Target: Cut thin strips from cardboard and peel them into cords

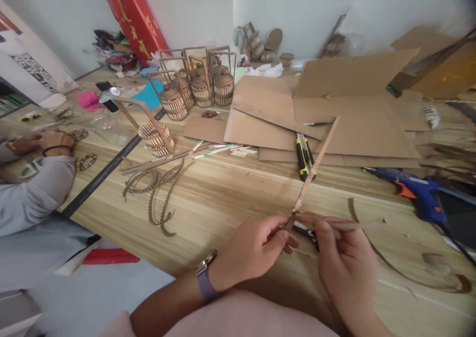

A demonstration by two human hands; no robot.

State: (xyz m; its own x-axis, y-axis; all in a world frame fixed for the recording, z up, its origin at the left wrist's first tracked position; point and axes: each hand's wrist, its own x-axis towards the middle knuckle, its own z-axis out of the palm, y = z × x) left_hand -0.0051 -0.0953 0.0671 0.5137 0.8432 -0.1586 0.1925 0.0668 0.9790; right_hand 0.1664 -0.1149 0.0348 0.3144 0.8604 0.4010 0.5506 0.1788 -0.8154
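My left hand (256,247), with a watch (206,265) at its wrist, is closed on the lower end of a thin brown wooden strip (316,166) that slants up and away. Between the fingers of my right hand (347,262) is a second length of strip (344,224), lying nearly level. The two lengths meet near my left fingertips; I cannot tell whether they are joined or one bent piece. A black object (305,232) with white marks shows partly between my hands. Just beyond the slanting strip lies a yellow and black utility knife (305,158).
Cardboard sheets (357,123) cover the table's back. A blue glue gun (416,193) and a curved strip (390,265) lie right. Notched strips (158,193) and a small handled basket (156,136) stand left, lidded baskets (203,89) behind. Another person's hands (55,141) are far left.
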